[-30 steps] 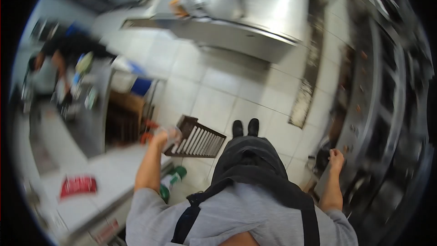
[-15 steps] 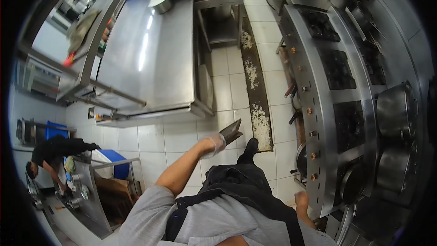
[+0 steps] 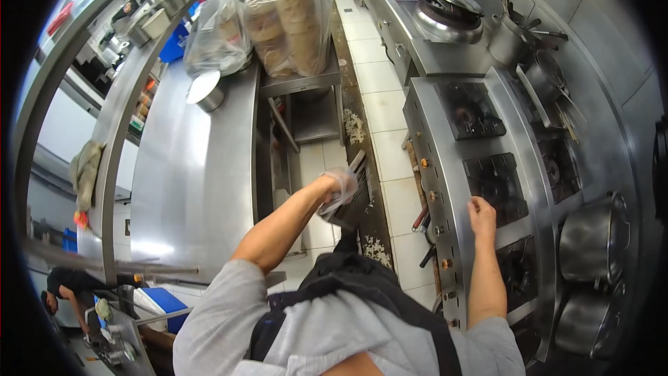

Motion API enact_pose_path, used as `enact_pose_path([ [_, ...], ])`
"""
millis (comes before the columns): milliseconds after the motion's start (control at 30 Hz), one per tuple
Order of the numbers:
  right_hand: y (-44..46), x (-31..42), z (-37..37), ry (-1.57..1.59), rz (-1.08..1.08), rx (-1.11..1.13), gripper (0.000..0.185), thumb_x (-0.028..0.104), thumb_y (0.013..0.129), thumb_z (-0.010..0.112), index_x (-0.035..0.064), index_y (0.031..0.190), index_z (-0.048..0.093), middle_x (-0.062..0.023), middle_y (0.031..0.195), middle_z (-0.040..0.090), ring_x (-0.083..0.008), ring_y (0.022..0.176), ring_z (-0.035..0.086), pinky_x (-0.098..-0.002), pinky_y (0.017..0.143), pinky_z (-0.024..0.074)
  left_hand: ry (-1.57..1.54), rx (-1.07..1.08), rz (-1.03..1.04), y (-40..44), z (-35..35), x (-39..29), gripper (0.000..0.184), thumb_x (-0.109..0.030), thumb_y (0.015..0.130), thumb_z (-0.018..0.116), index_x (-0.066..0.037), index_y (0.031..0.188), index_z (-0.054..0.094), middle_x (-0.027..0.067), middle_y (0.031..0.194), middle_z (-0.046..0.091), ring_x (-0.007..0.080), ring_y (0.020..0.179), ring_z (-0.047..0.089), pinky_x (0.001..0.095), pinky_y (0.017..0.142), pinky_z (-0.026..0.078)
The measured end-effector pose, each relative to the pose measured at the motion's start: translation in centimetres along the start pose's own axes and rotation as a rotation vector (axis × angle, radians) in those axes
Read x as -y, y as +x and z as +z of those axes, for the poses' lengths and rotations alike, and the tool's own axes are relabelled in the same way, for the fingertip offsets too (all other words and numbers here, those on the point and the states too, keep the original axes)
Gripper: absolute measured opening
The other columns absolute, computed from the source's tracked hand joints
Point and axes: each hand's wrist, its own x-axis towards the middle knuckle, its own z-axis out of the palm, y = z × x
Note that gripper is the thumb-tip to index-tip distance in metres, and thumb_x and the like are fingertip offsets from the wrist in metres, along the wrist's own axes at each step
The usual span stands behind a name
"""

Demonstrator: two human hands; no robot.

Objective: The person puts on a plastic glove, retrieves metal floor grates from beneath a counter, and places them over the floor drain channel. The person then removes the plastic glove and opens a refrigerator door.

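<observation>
My left hand [image 3: 339,188], in a clear plastic glove, grips a dark slatted metal piece [image 3: 353,198] with a pale edge. It hangs in front of my legs, over the floor drain channel [image 3: 360,167] with white bits scattered in it. The exact kind of piece is blurred. My right hand [image 3: 481,216] is bare, its fingers curled in, and no object shows in it. It hovers by the front burners of the stove [image 3: 445,160].
Left stands a steel table [image 3: 202,139] with a metal pot [image 3: 206,90]. Ahead, bagged brown containers [image 3: 292,24] sit on a lower stand. Large pots [image 3: 591,237] line the right side. A person in black [image 3: 73,289] bends at a counter, lower left.
I have moved forward along the aisle. My left hand carries the dark metal piece over the drain channel. My right hand has risen from low beside me to the stove's front.
</observation>
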Motion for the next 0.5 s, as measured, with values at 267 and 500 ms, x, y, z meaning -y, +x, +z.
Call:
enact_pose_path([
  [267,-9.0,-10.2,-1.5,-0.594,0.423,0.145,0.019,0.019,0.08,0.06,0.0006,0.079,0.06,-0.0182,0.082,0.062,-0.0382,0.082,0.058,-0.0468,0.072,0.0452,-0.684,0.058,0.007,21.3,-14.7,-1.7,0.004,-0.006,0.071,0.057,-0.002,0.069,0.057,0.0143,0.063,0.056,0.0264,0.051,0.054,0.0418,0.044,0.042],
  [500,-4.4,-9.1,8.0,-0.539,0.684,0.723,0.02,0.02,0.082,0.06,0.003,0.072,0.062,-0.0147,0.076,0.062,-0.0227,0.073,0.06,-0.0394,0.061,0.0452,-0.338,0.056,-0.031,33.6,-31.9,-7.4,0.006,-0.002,0.073,0.055,0.003,0.075,0.059,0.0166,0.063,0.058,0.0284,0.051,0.056,0.0421,0.043,0.045],
])
